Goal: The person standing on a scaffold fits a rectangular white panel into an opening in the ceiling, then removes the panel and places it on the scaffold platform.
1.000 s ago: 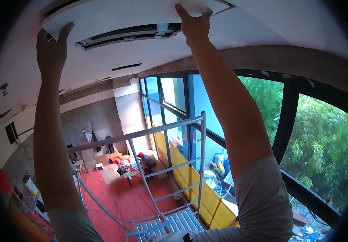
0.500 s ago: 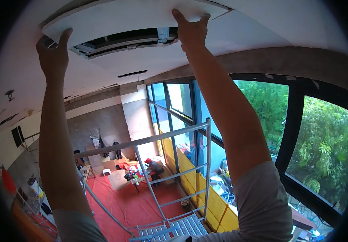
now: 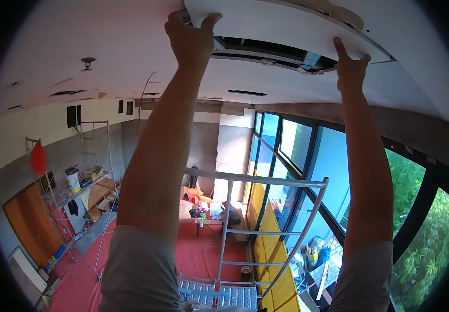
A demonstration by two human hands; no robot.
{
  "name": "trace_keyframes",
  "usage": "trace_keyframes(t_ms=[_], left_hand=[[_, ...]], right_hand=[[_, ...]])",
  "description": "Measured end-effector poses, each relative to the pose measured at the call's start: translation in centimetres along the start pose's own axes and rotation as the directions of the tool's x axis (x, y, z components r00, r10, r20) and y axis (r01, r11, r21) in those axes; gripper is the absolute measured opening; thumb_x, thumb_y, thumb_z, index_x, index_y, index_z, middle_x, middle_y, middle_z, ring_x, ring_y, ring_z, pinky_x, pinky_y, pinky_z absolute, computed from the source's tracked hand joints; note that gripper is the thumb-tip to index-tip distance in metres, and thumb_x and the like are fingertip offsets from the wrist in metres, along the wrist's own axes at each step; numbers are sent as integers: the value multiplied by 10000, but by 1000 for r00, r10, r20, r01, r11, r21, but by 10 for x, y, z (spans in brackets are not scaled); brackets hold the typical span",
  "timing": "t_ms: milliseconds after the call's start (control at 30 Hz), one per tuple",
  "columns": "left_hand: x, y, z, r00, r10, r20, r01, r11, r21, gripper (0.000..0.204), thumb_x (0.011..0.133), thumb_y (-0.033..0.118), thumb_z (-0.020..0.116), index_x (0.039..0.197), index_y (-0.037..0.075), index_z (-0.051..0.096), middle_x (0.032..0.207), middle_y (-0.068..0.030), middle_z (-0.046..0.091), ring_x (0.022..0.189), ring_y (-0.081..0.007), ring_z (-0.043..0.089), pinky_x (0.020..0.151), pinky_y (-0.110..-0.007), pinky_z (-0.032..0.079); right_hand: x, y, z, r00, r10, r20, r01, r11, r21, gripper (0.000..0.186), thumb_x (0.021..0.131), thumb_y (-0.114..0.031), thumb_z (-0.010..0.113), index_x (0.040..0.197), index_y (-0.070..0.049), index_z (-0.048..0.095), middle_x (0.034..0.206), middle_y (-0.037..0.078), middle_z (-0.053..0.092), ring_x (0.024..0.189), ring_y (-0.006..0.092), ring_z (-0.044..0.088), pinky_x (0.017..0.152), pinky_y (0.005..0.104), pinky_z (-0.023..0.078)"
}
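Overhead, a white ceiling panel [image 3: 271,23] hangs slightly askew across a long rectangular opening [image 3: 261,48] in the ceiling. Its left end is gripped by my left hand [image 3: 190,41], thumb against the underside and fingers curled round the edge. Near the panel's right end, my right hand [image 3: 352,70] reaches up with thumb and fingers spread against it; part of its grip is hidden. Dark space and metal framing strips [image 3: 310,61] show through the gap along the panel's near side. Both arms are raised almost straight.
Below stands a metal scaffold with a guard rail [image 3: 266,179] and a perforated platform [image 3: 219,295]. Tall dark-framed windows [image 3: 331,161] line the right, with yellow sheeting [image 3: 271,244] below. A second scaffold [image 3: 60,197] holds a white bucket [image 3: 72,179]. Red covering [image 3: 203,257] lies on the floor.
My view has turned left, so the panel, hands and room sit farther right in the picture. Both hands keep their places on the panel.
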State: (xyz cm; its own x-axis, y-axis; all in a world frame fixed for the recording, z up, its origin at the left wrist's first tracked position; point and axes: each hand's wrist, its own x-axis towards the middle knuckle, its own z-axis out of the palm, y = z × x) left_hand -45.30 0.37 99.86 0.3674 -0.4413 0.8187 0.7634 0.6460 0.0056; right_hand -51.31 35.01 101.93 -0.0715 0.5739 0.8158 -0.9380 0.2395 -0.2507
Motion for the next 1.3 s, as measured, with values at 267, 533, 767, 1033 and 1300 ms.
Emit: trace_keyframes(t_ms=[267, 533, 767, 1033, 1300], left_hand=[[6, -7, -6, 998, -55, -13, 55, 998, 27, 602, 759, 322, 853, 1165, -1, 547, 1118, -159, 606, 1009, -291, 630, 877, -401, 519], [15, -34, -19, 985, -168, 33, 165, 983, 76, 259, 824, 279, 782, 890, 37, 718, 880, -140, 741, 865, -296, 709, 811, -385, 534], [5, -54, -9, 983, -168, 69, 173, 981, -91, 319, 833, 330, 783, 920, 26, 742, 790, -96, 738, 762, -247, 705, 754, -353, 535], [-7, -60, 4, 979, -200, -46, 194, 975, -105, 268, 842, 306, 766, 962, 66, 758, 922, -143, 751, 881, -291, 712, 826, -380, 536], [-5, -60, 2, 993, -94, -72, 82, 984, -156, 218, 903, 262, 684, 931, 57, 752, 979, -174, 691, 938, -367, 658, 866, -439, 513]], right_hand=[[-8, -13, 2, 998, 59, 22, -58, 996, -61, 1402, 674, -539, 897, 1512, 167, 22, 1486, 317, 382, 1380, 411, 420, 1137, 391, 372], [-2, -5, 4, 1000, 14, 24, -13, 999, -48, 1365, 701, -507, 893, 1501, 189, 34, 1490, 312, 382, 1386, 395, 416, 1144, 385, 359], [-4, -12, 3, 999, -12, 35, 13, 1000, -15, 1278, 736, -453, 889, 1493, 185, 80, 1477, 291, 407, 1371, 382, 428, 1136, 391, 356], [-5, -13, 4, 997, 72, 38, -71, 997, -13, 1221, 737, -452, 893, 1512, 126, 149, 1367, 248, 491, 1214, 308, 551, 903, 349, 524], [-2, -11, 4, 994, 46, 103, -46, 999, 2, 1164, 773, -471, 862, 1515, 93, 164, 1474, 232, 370, 1295, 368, 492, 985, 471, 531]])
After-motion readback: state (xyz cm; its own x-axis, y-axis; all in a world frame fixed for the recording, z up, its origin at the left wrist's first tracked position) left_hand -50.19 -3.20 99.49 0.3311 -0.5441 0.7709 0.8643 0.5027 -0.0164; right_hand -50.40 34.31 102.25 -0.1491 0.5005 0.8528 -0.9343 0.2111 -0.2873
